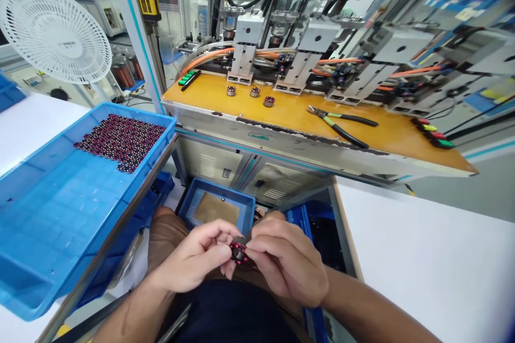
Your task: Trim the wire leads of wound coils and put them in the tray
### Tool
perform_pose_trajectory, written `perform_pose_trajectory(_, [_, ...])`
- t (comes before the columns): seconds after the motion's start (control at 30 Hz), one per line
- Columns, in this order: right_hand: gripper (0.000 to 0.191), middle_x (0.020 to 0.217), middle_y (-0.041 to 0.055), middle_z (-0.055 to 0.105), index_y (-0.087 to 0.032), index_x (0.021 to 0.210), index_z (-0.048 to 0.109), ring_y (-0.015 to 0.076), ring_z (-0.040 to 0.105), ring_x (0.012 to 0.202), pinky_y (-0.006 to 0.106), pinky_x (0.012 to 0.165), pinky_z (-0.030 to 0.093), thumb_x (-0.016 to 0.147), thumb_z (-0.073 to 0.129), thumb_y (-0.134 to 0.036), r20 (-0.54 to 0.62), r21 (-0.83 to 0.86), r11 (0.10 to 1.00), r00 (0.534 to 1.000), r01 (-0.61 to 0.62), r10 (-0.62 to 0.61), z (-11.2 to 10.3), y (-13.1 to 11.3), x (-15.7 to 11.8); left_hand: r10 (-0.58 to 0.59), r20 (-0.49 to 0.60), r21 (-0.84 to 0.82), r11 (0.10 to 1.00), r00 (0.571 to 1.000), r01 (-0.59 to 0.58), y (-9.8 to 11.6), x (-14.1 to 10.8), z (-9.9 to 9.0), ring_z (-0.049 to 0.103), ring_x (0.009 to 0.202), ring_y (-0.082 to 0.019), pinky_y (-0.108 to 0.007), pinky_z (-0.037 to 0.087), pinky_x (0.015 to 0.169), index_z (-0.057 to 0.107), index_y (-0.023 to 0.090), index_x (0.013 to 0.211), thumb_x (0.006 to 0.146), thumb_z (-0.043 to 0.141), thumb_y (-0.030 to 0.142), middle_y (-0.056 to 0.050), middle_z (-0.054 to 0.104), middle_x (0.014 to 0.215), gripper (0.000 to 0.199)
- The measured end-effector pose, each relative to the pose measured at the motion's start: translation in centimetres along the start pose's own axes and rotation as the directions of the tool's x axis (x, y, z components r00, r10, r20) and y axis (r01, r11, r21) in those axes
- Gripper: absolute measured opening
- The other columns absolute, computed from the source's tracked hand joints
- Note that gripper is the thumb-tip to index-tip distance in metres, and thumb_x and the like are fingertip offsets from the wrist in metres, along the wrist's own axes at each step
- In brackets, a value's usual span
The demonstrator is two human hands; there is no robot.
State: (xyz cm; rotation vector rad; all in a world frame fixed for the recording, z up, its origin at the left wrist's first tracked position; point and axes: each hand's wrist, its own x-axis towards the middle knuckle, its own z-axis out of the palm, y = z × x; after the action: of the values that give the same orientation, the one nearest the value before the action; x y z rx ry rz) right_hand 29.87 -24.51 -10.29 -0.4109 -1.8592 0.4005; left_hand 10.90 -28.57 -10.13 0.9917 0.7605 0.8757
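Note:
A small round motor stator (238,251), dark with pinkish-red spots around its face, is held over my lap. My left hand (201,254) grips it from the left, thumb at its front and fingers curled behind it. At its right edge, my right hand (285,257) has thumb and forefinger pinched together; whether a fine wire lies between those fingertips is too small to tell. Similar stators (124,139) lie packed together in the far end of a blue tray (52,187) at my left. A few more like it (255,92) stand on the orange machine top.
Cutting pliers (341,123) lie with handles spread on the orange bench (293,118), below machine fixtures (243,48) and hoses. Buttons sit at both bench ends. A white fan (54,32) is at left, a white table (434,246) at right, a blue bin (217,187) below.

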Motion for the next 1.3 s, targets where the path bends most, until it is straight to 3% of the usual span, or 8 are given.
perform_pose_trajectory(0.2, [0.010,0.073,0.0035,0.066,-0.017,0.089,0.061,0.0131,0.061,0.065,0.025,0.061,0.051,0.090,0.055,-0.009,0.011,-0.112,0.989,0.995,-0.094,0.096,0.1,0.1,0.2,0.180,-0.126,0.005,0.983,0.975,-0.181,-0.4,-0.2,0.3,0.070,0.072,-0.012,-0.021,0.053,0.065,0.065,0.023,0.109,0.092,0.064,0.020,-0.002,0.071,0.086,0.018])
perform_pose_trajectory(0.33, [0.009,0.073,0.0028,0.066,-0.018,0.087,0.061,0.0127,0.061,0.067,0.025,0.062,0.050,0.090,0.056,-0.011,-0.020,-0.116,0.978,0.985,-0.171,0.170,0.0,0.1,0.6,0.347,-0.143,-0.001,0.937,0.927,-0.350,-0.4,-0.4,0.0,0.071,0.102,-0.020,-0.031,0.056,0.088,0.068,0.021,0.087,0.081,0.076,0.019,-0.005,0.071,0.119,0.010])
perform_pose_trajectory(0.43, [0.009,0.073,0.0015,0.065,-0.018,0.085,0.061,0.0114,0.062,0.066,0.024,0.062,0.051,0.090,0.056,-0.013,-0.036,-0.066,0.991,0.993,-0.117,0.115,0.0,0.2,0.9,0.376,-0.162,-0.135,0.907,0.912,-0.398,-0.1,0.0,0.0,0.065,0.120,-0.024,-0.039,0.048,0.105,0.064,0.023,0.082,0.076,0.082,0.029,-0.001,0.076,0.104,0.021])
perform_pose_trajectory(0.57, [0.012,0.071,0.0009,0.065,-0.018,0.084,0.062,0.0113,0.061,0.066,0.024,0.062,0.051,0.093,0.055,-0.016,-0.043,-0.013,1.000,0.999,-0.011,0.011,-0.2,0.5,1.0,0.200,-0.111,-0.111,0.971,0.974,-0.212,0.3,0.8,0.2,0.068,0.101,-0.024,-0.033,0.052,0.088,0.068,0.018,0.100,0.081,0.066,0.061,-0.010,0.072,0.101,0.047])
perform_pose_trajectory(0.7, [0.011,0.073,0.0026,0.066,-0.016,0.086,0.062,0.0116,0.062,0.067,0.024,0.062,0.051,0.094,0.055,-0.017,0.010,-0.048,0.998,0.999,0.036,-0.036,-0.5,0.9,1.0,0.048,-0.030,-0.019,0.999,0.998,-0.048,0.1,0.8,0.3,0.062,0.067,-0.014,-0.026,0.050,0.066,0.066,0.015,0.097,0.089,0.063,0.050,-0.004,0.066,0.073,0.035])
perform_pose_trajectory(0.9, [0.009,0.073,0.0029,0.065,-0.016,0.087,0.061,0.0117,0.060,0.067,0.023,0.060,0.050,0.093,0.056,-0.014,-0.010,-0.140,0.985,0.995,-0.103,0.103,-0.7,1.0,1.3,0.270,-0.193,0.027,0.962,0.943,-0.270,-0.3,0.6,0.7,0.072,0.077,-0.013,-0.024,0.057,0.070,0.065,0.025,0.104,0.088,0.068,0.016,-0.002,0.073,0.096,0.019])
perform_pose_trajectory(1.07, [0.009,0.073,0.0030,0.064,-0.016,0.085,0.061,0.0111,0.059,0.067,0.022,0.061,0.050,0.093,0.057,-0.014,-0.019,-0.005,0.986,0.985,-0.169,0.169,-0.6,0.9,1.7,0.361,-0.221,-0.145,0.907,0.906,-0.396,0.0,1.4,0.6,0.068,0.109,-0.018,-0.031,0.054,0.096,0.065,0.025,0.093,0.077,0.081,0.029,-0.001,0.071,0.119,0.024])
perform_pose_trajectory(1.3, [0.006,0.076,0.0023,0.066,-0.017,0.089,0.060,0.0099,0.062,0.069,0.020,0.063,0.051,0.095,0.057,-0.017,0.042,0.117,0.992,0.999,-0.037,0.032,-0.7,1.5,1.9,0.007,0.049,-0.138,0.990,0.999,0.000,0.4,1.6,0.2,0.065,0.068,-0.014,-0.024,0.052,0.067,0.067,0.013,0.096,0.091,0.059,0.052,-0.006,0.069,0.074,0.040])
